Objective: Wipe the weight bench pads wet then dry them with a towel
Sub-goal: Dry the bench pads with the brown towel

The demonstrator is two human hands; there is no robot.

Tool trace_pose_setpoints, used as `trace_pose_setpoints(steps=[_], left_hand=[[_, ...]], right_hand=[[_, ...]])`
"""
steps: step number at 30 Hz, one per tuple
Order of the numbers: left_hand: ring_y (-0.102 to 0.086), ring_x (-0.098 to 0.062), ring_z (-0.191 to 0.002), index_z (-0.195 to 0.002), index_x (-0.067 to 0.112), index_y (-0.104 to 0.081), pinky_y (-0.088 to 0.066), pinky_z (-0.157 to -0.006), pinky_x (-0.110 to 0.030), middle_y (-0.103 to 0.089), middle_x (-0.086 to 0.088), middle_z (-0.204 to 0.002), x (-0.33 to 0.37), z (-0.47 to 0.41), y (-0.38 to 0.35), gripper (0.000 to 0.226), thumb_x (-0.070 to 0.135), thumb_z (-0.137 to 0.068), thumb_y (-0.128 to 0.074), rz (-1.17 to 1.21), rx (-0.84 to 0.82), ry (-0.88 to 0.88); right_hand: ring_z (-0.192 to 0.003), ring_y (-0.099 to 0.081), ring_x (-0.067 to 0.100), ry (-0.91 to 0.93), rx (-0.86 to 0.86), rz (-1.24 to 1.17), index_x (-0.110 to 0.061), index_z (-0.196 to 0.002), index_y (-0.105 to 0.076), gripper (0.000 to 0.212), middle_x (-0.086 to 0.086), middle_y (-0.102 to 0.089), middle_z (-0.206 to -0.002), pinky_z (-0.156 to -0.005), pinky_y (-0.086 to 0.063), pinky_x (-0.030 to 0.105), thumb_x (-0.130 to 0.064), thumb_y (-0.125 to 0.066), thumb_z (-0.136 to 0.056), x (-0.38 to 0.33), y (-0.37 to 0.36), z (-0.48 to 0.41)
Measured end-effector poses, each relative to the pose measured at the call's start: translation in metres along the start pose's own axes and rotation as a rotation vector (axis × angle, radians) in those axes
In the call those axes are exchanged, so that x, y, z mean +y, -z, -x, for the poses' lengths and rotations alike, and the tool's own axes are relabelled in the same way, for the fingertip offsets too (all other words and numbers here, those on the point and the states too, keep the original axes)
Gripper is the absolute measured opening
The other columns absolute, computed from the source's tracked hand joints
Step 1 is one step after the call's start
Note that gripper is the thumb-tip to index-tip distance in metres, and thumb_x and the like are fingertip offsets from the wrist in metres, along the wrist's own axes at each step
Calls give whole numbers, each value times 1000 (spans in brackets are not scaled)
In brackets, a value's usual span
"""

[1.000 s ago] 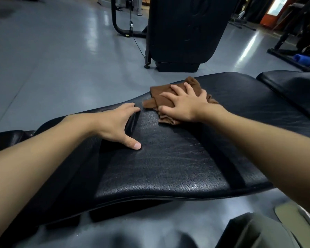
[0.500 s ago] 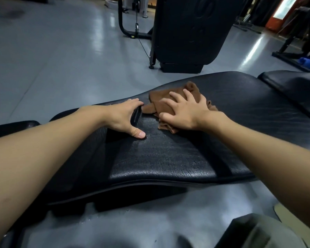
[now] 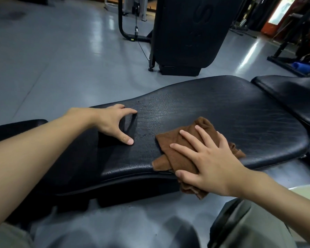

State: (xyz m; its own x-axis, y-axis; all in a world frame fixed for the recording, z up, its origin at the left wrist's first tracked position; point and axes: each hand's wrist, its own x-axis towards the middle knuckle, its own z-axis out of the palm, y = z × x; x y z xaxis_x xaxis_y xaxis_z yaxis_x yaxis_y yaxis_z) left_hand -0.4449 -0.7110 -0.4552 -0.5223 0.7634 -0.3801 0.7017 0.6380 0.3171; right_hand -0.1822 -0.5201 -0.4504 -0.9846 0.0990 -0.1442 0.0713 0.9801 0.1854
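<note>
A long black bench pad stretches across the view, its cracked surface shining. A crumpled brown towel lies at the pad's near edge, partly hanging over it. My right hand presses flat on the towel with fingers spread and straight. My left hand rests on the pad to the left, thumb and fingertips touching the surface, holding nothing. A second black pad adjoins at the right.
A tall black machine housing stands on the grey floor behind the bench, with a cable and black frame tube beside it. A blue roll lies by equipment at the far right. My knees are below the bench.
My right hand has slid the towel from the pad's far side toward me, to the near edge. My left hand has stayed on the pad.
</note>
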Motion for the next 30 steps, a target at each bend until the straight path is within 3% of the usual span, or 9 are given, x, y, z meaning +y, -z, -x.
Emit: trace_pose_setpoints(steps=[3, 6, 9, 13, 18, 26, 30], left_hand=[[-9, -21, -151, -156, 34, -11, -18, -122, -42, -6, 1, -164, -4, -2, -5, 138, 82, -41, -70, -1, 39, -15], [-3, -18, -152, -155, 36, -6, -21, -117, -58, 0, 9, -164, -8, -3, -9, 155, 99, -22, -54, -9, 50, 27], [2, -15, -152, -156, 34, -2, -18, -114, -66, 6, 12, -165, -7, -2, -11, 147, 89, -33, -59, -1, 42, 70], [6, -12, -152, -157, 29, 0, -15, -116, -65, 8, 12, -165, -3, -1, -10, 143, 83, -41, -66, 7, 35, 98], [10, -7, -150, -158, 29, 0, -8, -118, -60, 10, 17, -164, 0, 3, -13, 135, 74, -53, -72, 13, 49, 129], [-6, -10, -150, -157, 32, -11, -20, -116, -58, -2, 17, -163, -10, 7, -19, 131, 89, -47, -54, -77, 157, 50], [-7, -10, -151, -156, 32, -12, -14, -117, -58, -2, 17, -164, -17, 11, -20, 125, 89, -52, -50, -71, 152, -8]], right_hand=[[-153, 10, 27, -36, -17, -38, -57, -151, -9, 85, -12, 3, -167, -115, -3, 66, -86, -2, -71, 2, 8, -26], [-153, 10, 25, -59, -15, -64, -58, -149, -7, 86, -13, 3, -166, -115, -2, 67, -86, 2, -68, 5, 12, -67], [-153, 7, 28, -73, -36, -93, -57, -149, -12, 78, -11, -1, -167, -113, -2, 69, -87, -8, -77, 12, 16, -122], [-152, 7, 33, -90, -62, -112, -54, -150, -18, 69, -7, -3, -167, -111, 0, 73, -82, -21, -87, 24, 25, -196], [-151, -3, 36, -150, -76, -106, -47, -148, -28, 69, -2, -22, -162, -108, -2, 75, -77, -26, -86, 20, 35, -249], [-153, 5, 32, -148, -37, -151, -51, -151, -19, 65, -11, -7, -166, -112, 1, 71, -74, -27, -90, 5, 27, -207], [-153, 8, 26, -122, -45, -125, -54, -150, -14, 67, -14, 0, -166, -115, 1, 67, -77, -21, -88, -19, 17, -143]])
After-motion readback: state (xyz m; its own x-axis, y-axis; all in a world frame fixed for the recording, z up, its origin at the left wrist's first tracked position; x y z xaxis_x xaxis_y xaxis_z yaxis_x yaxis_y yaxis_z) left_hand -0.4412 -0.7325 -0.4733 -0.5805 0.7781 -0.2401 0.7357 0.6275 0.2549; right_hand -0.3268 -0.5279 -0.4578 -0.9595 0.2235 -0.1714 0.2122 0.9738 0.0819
